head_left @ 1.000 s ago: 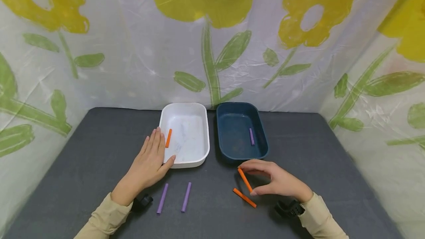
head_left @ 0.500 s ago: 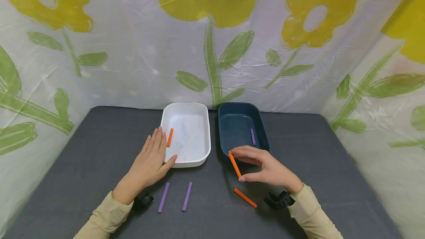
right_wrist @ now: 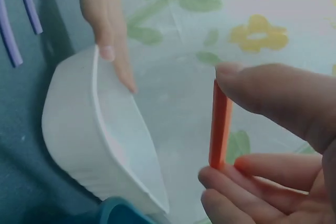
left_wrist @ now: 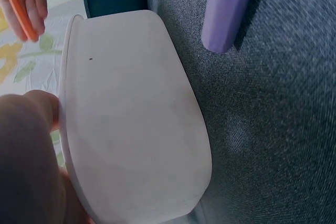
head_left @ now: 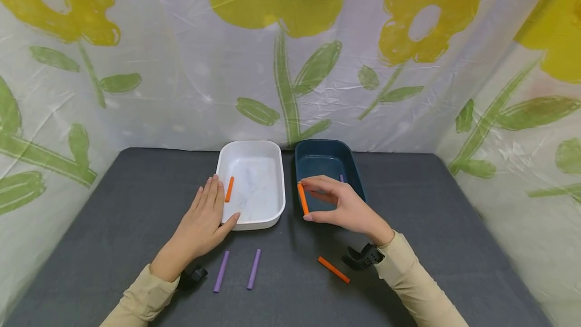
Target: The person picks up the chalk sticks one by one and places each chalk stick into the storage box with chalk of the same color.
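Note:
My right hand (head_left: 349,206) pinches an orange stick (head_left: 303,199) by its two ends, thumb at one and fingertips at the other, over the near left part of the dark blue tray (head_left: 322,148). The right wrist view shows this slim, straight-edged orange stick (right_wrist: 219,124) up close. My left hand (head_left: 201,221) rests with straight fingers along the left side of the white tray (head_left: 260,180), thumb over its near rim. Inside that tray lies another orange stick (head_left: 229,189). A purple stick (head_left: 342,178) in the blue tray is mostly hidden behind my right hand.
Two purple sticks (head_left: 221,271) lie on the dark cloth in front of the white tray. One orange stick (head_left: 333,270) lies on the cloth below my right hand. Behind the trays hangs a flower-printed curtain (head_left: 181,90).
My right hand has lifted the orange stick and carried it forward and left, from the cloth to over the blue tray. The left hand stays where it was on the white tray.

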{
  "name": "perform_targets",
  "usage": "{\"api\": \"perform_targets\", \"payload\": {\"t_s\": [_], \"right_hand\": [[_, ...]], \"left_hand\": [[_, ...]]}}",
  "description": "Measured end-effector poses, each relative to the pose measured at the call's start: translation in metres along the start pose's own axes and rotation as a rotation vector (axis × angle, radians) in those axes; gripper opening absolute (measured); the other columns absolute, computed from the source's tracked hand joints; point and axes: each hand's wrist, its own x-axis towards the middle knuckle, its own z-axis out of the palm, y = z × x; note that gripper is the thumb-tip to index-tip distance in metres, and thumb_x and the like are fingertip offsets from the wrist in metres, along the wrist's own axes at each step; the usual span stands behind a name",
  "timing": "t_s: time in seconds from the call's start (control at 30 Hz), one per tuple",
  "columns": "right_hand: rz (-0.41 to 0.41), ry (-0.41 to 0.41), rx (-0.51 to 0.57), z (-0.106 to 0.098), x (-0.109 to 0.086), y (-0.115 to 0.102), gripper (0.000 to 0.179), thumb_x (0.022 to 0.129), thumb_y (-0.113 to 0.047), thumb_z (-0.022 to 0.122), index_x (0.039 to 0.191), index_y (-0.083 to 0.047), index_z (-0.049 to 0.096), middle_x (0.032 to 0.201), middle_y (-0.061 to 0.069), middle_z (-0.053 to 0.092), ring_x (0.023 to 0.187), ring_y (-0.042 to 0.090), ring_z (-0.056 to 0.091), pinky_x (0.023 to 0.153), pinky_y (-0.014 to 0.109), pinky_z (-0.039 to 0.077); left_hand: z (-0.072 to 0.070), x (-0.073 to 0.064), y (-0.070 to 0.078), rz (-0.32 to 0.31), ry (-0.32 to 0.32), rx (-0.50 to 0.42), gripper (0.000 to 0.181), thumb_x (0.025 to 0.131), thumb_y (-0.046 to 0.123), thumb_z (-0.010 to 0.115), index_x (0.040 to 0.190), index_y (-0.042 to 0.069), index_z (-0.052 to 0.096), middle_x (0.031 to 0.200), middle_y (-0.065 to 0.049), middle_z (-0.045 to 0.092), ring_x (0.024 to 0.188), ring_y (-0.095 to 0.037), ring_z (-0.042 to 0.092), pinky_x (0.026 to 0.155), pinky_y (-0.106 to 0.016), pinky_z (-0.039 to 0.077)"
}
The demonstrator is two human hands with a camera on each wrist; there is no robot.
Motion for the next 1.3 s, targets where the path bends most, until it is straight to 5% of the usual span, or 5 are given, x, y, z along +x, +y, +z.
{"api": "perform_targets", "payload": {"t_s": [0.53,1.3], "right_hand": [[0.034,0.064,-0.015,0.007,0.046,-0.004,0.064,0.083,-0.014,0.081,0.141,-0.007,0.054,0.140,0.007,0.054,0.129,0.020,0.052,0.107,0.032,0.042],[0.104,0.073,-0.135,0.029,0.121,0.005,0.063,0.082,-0.019,0.082,0.138,-0.002,0.057,0.136,0.008,0.059,0.124,0.017,0.056,0.102,0.022,0.044]], "left_hand": [[-0.001,0.000,0.001,0.025,0.040,0.003,0.086,0.103,0.050,0.042,0.150,-0.017,0.017,0.159,-0.034,0.007,0.148,-0.045,0.009,0.118,-0.056,0.012],[0.000,0.000,-0.001,-0.004,-0.002,0.013,0.086,0.103,0.049,0.044,0.151,-0.016,0.015,0.160,-0.032,0.004,0.149,-0.044,0.005,0.119,-0.056,0.010]]}}
